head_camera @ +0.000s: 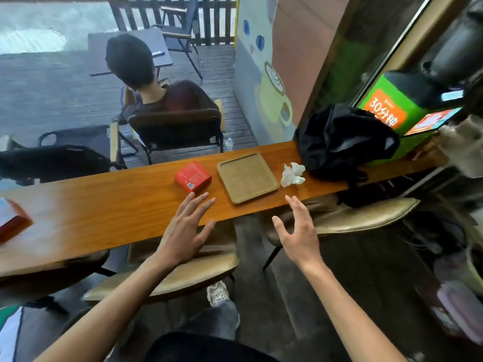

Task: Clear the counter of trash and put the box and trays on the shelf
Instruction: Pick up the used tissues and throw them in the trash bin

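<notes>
Left hand [187,231]: fingers spread, holding nothing — fingertips hover just short of the red box [193,176].
Right hand [298,231]: loose and empty, at the counter [104,210] edge near the tray [247,177].
Tray: flat on the counter, between box and crumpled tissue [292,174].
Tissue: just beside a black bag [345,142].
Behind the glass: a seated person [156,84] — back turned.

Black backpack [345,142] at counter's right end beside green kiosk [386,108]; two tan chairs [183,278] below; seated person [156,84] outside beyond glass, back turned.
</notes>
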